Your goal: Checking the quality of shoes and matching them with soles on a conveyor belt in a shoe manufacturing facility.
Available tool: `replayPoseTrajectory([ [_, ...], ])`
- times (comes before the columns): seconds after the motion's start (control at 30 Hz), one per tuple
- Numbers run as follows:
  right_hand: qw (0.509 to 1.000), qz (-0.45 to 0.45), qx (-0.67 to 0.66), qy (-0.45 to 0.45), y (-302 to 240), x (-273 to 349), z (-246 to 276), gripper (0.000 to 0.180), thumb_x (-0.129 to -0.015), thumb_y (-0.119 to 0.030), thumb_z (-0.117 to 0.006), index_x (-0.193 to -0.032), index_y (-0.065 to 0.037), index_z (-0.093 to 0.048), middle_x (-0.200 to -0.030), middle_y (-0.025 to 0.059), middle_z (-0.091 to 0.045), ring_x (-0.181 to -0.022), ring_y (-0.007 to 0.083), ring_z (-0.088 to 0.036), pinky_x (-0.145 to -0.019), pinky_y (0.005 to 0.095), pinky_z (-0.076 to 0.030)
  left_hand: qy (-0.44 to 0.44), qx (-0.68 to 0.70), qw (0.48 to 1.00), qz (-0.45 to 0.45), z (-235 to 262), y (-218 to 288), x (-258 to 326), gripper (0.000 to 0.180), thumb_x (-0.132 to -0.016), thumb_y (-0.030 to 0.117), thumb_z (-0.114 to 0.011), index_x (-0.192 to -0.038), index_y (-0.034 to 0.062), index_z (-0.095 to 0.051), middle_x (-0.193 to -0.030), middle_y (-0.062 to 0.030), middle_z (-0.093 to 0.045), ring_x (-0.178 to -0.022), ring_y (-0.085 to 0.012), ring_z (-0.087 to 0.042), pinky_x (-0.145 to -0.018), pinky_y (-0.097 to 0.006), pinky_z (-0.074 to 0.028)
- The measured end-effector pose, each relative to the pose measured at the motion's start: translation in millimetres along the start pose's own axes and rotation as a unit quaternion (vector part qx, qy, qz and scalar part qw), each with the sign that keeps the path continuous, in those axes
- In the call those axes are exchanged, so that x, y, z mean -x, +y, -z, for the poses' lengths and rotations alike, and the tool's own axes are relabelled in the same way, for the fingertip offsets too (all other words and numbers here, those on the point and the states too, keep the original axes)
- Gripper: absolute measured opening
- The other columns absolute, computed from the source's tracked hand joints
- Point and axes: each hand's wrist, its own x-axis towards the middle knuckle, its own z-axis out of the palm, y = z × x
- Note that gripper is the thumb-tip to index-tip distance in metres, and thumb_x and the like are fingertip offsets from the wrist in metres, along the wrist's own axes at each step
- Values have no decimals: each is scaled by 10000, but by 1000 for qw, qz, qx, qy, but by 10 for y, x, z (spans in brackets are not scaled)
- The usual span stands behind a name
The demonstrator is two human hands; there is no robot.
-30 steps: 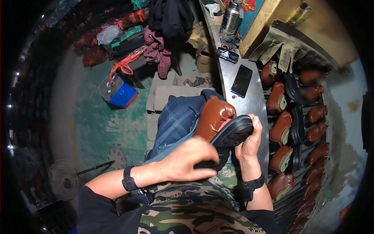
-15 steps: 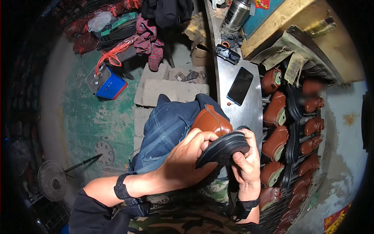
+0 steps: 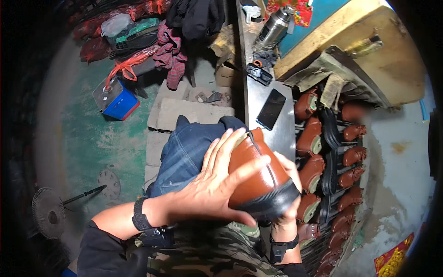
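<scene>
Glare on brown shoe [image 3: 256, 183]; dark rim, left perhaps blurred.

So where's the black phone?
In the head view, right of centre: the black phone lies on the metal table, beyond the held brown shoe and left of the row of other shoes.

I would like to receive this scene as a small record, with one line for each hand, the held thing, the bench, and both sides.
Left hand: fingers spread against the brown shoe
Right hand: holds the shoe's other side, partly hidden
Held thing: brown shoe, black sole edge toward the body
Bench: metal; dark phone, steel flask
Right side: rows of brown shoe uppers and black soles
Left side: blue box on green floor; fan
</scene>
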Motion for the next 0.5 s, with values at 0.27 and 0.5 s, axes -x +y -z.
replayPoseTrajectory([
  [0.27,789,369,345,-349,-748,272,-446,591,-703,-332,-811,-1254,-132,-731,-1269,122,-658,-1184,344,-602,-955,465,-444,272,516,803,-121,94,435,455,1187,-906,474,-775,-1655,154,89,-1461,-208,-457,-1331,-311,-504,-1155,-446,-400],
  [0.5,915,45,86,-393,254,697,-135,261,-906,-15,-684,-1163,3,-726,-961,120,-777,-891,259,-746,-813,336,-575,226,-113,957,139,95,-222,1321,630,-957,138,-675,-1526,7,-437,-1381,-205,-585,-1284,-372,-569,-1124,-473,-427],
])
